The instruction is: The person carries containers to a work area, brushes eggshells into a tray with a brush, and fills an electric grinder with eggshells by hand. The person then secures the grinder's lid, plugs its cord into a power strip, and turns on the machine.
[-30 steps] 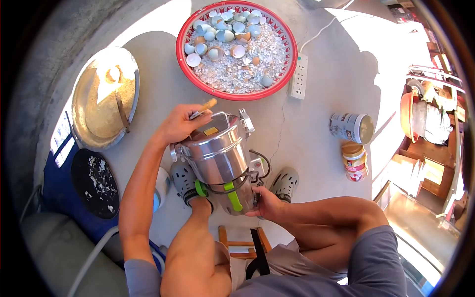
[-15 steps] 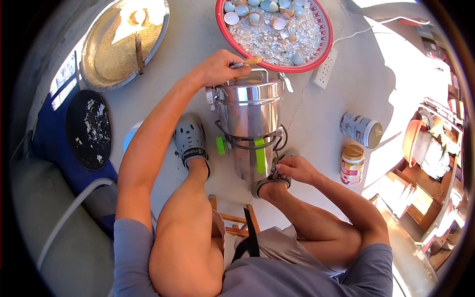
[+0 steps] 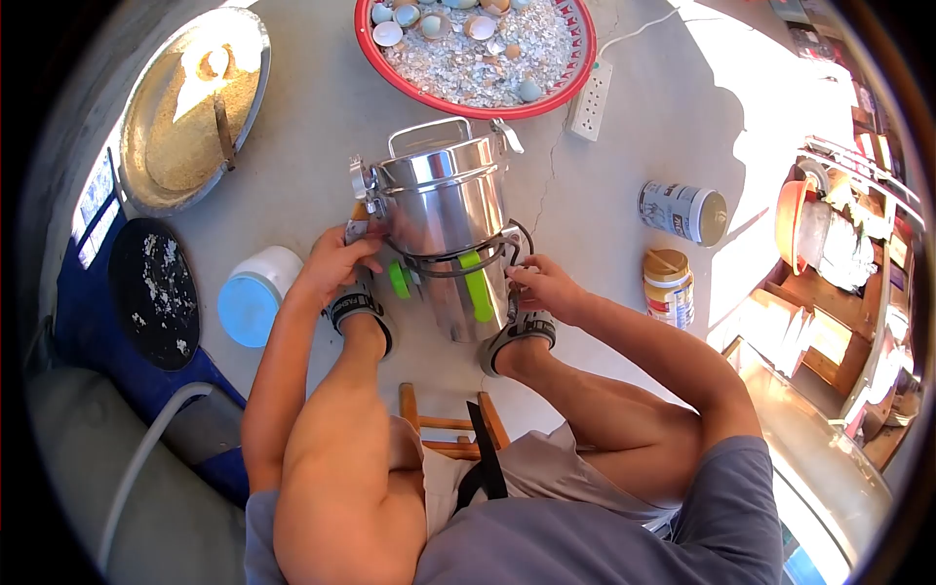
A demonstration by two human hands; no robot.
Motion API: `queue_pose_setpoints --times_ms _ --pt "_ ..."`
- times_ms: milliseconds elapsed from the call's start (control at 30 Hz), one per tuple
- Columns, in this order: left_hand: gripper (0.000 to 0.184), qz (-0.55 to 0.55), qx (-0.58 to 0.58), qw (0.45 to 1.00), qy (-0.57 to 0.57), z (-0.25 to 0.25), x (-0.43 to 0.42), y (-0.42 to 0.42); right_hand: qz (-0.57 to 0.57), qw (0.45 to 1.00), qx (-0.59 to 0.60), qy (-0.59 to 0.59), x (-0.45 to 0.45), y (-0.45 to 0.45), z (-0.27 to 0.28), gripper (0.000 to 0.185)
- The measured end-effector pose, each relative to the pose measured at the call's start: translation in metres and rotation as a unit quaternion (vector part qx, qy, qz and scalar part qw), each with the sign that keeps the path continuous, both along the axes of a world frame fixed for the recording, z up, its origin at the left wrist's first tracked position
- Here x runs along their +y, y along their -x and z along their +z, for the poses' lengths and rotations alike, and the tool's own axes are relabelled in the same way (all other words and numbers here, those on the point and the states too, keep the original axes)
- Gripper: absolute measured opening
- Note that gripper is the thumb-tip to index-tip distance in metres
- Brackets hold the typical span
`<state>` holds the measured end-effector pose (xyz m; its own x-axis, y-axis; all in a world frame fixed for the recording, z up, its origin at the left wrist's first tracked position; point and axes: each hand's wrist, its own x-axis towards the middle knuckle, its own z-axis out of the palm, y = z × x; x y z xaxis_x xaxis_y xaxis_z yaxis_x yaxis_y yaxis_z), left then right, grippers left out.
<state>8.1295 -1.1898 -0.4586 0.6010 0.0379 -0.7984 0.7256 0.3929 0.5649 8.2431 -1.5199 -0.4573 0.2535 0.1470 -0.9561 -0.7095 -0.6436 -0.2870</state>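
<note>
A shiny stainless steel grinder [image 3: 444, 210] stands between my feet, tilted in view. Its lid has a wire handle and side clamps, and a black cord [image 3: 439, 270] wraps its waist above green parts. At its left side, my left hand [image 3: 338, 261] is closed round a small tool [image 3: 358, 226] with a tan end; the rest of it is hidden by my fingers. My right hand [image 3: 548, 289] pinches at the lower right side of the grinder, beside the cord. What lies between those fingertips is too small and dark to make out.
A red basket [image 3: 588, 49] of crushed eggshells lies ahead, beside a white power strip [image 3: 591, 101]. A metal pan [image 3: 255, 93] of tan powder, a black tray [image 3: 122, 283] and a blue-lidded tub [image 3: 255, 310] are left. Two cans [image 3: 682, 212] stand right.
My left hand has come down from the grinder's lid to its left side, still holding the tool. The right hand stays at the grinder's lower right. The view has shifted.
</note>
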Motion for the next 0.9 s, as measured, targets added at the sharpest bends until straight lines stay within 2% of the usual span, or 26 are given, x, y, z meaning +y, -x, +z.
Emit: queue_pose_setpoints --times_ms 33,100,167,233,267,300,367,400,467,500,533,567,600,633,700,733,767,833,867,900 --pt "0.026 -0.005 0.003 1.0 0.0 -0.008 -0.002 0.004 -0.005 1.0 0.003 0.0 0.003 0.008 -0.003 0.056" --pt "0.022 -0.026 -0.002 0.999 0.047 -0.026 -0.004 0.007 -0.135 0.976 0.135 -0.101 0.0 0.02 -0.008 0.045" --pt "0.022 -0.014 -0.008 0.998 0.053 -0.024 -0.006 0.005 -0.108 0.981 0.12 -0.112 -0.014 0.019 -0.013 0.038" --pt "0.021 -0.001 -0.01 0.998 0.055 -0.024 -0.006 0.003 0.01 0.991 0.095 -0.095 -0.03 0.012 -0.019 0.034" --pt "0.018 0.015 -0.008 0.998 0.053 -0.025 -0.005 0.002 0.02 0.996 0.084 -0.025 -0.031 0.007 -0.019 0.033" --pt "0.015 0.033 -0.007 0.998 0.051 -0.025 -0.004 0.002 0.017 0.996 0.084 -0.026 -0.031 0.004 -0.021 0.033" --pt "0.013 0.05 -0.021 0.997 0.048 -0.024 -0.003 -0.001 0.154 0.985 -0.076 0.017 -0.028 -0.005 -0.022 0.03" --pt "0.011 0.069 -0.034 0.996 0.046 -0.023 -0.001 0.0 0.156 0.985 -0.075 0.013 -0.025 -0.006 -0.023 0.03" --pt "0.01 0.066 -0.046 0.994 0.067 -0.023 0.005 0.004 0.158 0.932 -0.317 -0.08 -0.005 -0.012 -0.008 0.026" --pt "0.008 0.062 -0.061 0.992 0.089 -0.022 0.01 0.011 0.165 0.932 -0.31 -0.092 0.003 -0.017 -0.005 0.026" --pt "0.008 0.072 -0.055 0.993 0.079 -0.019 0.013 0.018 0.185 0.911 -0.333 -0.162 0.01 -0.024 -0.003 0.022" --pt "0.008 0.032 -0.053 0.993 0.1 -0.015 0.014 0.022 0.2 0.884 -0.355 -0.229 0.022 -0.03 0.006 0.019" --pt "0.009 -0.008 -0.052 0.991 0.123 -0.011 0.014 0.025 0.154 0.887 -0.348 -0.262 0.032 -0.03 0.018 0.017" --pt "0.009 -0.001 -0.049 0.992 0.117 -0.006 0.014 0.028 0.157 0.886 -0.343 -0.27 0.037 -0.032 0.021 0.017" --pt "0.015 -0.081 -0.159 0.977 0.116 0.005 0.012 0.033 0.251 0.846 -0.39 -0.264 0.037 -0.038 0.024 0.016" --pt "0.017 -0.087 -0.21 0.97 0.086 0.009 0.008 0.032 0.277 0.816 -0.416 -0.289 0.037 -0.041 0.029 0.017" --pt "0.017 -0.082 -0.211 0.97 0.083 0.014 0.008 0.03 0.281 0.814 -0.416 -0.293 0.038 -0.042 0.035 0.017" --pt "0.017 -0.056 -0.132 0.978 0.153 0.028 0.01 0.025 0.334 0.781 -0.44 -0.289 0.038 -0.038 0.049 0.017" --pt "0.017 -0.051 -0.134 0.978 0.153 0.03 0.007 0.023 0.338 0.78 -0.439 -0.291 0.041 -0.037 0.057 0.017" --pt "0.017 0.0 -0.15 0.983 0.101 0.03 0.006 0.02 0.297 0.778 -0.461 -0.306 0.047 -0.038 0.065 0.016"
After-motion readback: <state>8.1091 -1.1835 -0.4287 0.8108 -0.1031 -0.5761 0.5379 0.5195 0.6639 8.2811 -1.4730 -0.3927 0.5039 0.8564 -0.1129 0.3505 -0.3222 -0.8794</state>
